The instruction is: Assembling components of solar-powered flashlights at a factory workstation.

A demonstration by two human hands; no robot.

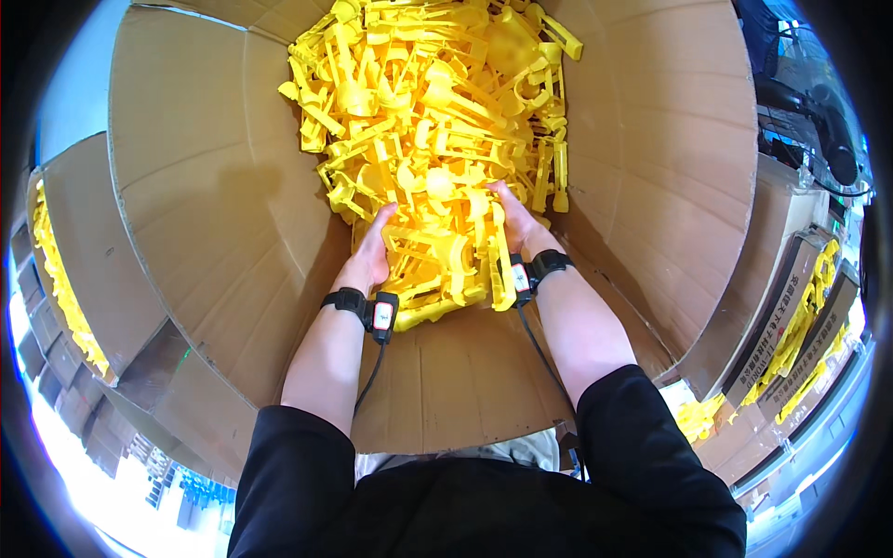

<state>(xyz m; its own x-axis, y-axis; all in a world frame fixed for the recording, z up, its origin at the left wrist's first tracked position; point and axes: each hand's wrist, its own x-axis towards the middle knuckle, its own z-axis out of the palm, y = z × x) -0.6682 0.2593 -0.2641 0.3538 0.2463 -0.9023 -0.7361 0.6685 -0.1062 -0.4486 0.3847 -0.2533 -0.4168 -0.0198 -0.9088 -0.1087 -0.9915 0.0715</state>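
Observation:
Yellow plastic parts [437, 112], with long flat arms and rounded cup-like ends, lie in a tangled heap inside a large cardboard box. At the near side of the heap I hold a bunch of these yellow plastic parts [451, 260] between both hands. My left hand [375, 244] presses on the left side of the bunch, thumb upward, its other fingers hidden by the parts. My right hand [514, 221] closes on the right side in the same way, thumb up and remaining fingers out of sight. Both arms reach down into the box.
Tall walls of the cardboard box [660, 158] rise on both sides and in front of my body. Cabled black straps [349, 300] sit on my wrists. More cartons [93, 232] with yellow parts stand outside to the left, and others [791, 325] to the right.

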